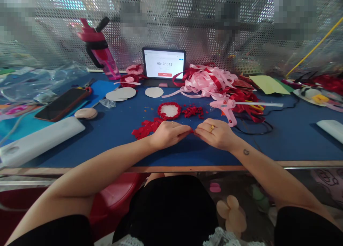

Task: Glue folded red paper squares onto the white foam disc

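My left hand (167, 134) and my right hand (216, 134) meet fingertip to fingertip above the blue table. Between them a small red ribbon piece (192, 131) is pinched, mostly covered by my fingers. Flat red ribbon pieces (146, 128) lie in a pile beside my left hand. Just beyond the hands rests a white disc (169, 111) ringed with a red ruffled border (160, 111). Small folded red bits (193, 111) are heaped to its right. A pink glue gun (227, 108) with a clear glue stick lies past my right hand.
Pink and red ribbons (209, 81) are heaped at the back. Behind stand a tablet (164, 64) showing a timer and a pink bottle (103, 55). White discs (154, 92) lie in front. Leftward are a phone (63, 103) and a long white object (44, 140).
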`<state>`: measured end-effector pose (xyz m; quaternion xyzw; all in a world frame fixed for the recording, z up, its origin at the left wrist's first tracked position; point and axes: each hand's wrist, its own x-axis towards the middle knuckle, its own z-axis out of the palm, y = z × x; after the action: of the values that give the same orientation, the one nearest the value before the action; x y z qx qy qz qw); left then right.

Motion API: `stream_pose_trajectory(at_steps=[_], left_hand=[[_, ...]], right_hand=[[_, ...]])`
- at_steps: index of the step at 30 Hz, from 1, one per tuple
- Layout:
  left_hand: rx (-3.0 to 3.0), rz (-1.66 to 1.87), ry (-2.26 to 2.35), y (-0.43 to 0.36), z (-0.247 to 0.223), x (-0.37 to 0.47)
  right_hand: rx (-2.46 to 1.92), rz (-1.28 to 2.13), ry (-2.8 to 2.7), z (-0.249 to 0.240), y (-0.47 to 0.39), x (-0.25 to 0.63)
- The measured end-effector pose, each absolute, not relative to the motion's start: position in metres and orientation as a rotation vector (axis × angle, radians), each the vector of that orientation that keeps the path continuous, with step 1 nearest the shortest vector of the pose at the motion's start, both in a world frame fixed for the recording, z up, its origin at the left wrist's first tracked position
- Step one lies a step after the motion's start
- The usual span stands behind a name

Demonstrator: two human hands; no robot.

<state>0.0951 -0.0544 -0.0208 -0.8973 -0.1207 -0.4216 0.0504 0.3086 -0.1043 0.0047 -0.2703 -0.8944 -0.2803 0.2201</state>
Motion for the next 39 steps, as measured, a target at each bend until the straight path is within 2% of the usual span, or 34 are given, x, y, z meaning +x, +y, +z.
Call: stream_pose_trajectory(at_steps=[11,24,39], left_hand=[[-2.763,-1.332,-0.362,-0.056,-0.018,0.095],[-2.881,-1.522,-0.411,-0.057,-0.011,0.096],[-2.928,-1.494,-0.376,-0.057,-0.011,0.098]], right_hand=[[-0.766,-0.703,-2.411,0.005,-0.105,0.307],[-0.938,-0.005,-2.151,0.001,-0.093,0.303],[-0.88,0.025,-2.141,0.001,-0.095,0.302]])
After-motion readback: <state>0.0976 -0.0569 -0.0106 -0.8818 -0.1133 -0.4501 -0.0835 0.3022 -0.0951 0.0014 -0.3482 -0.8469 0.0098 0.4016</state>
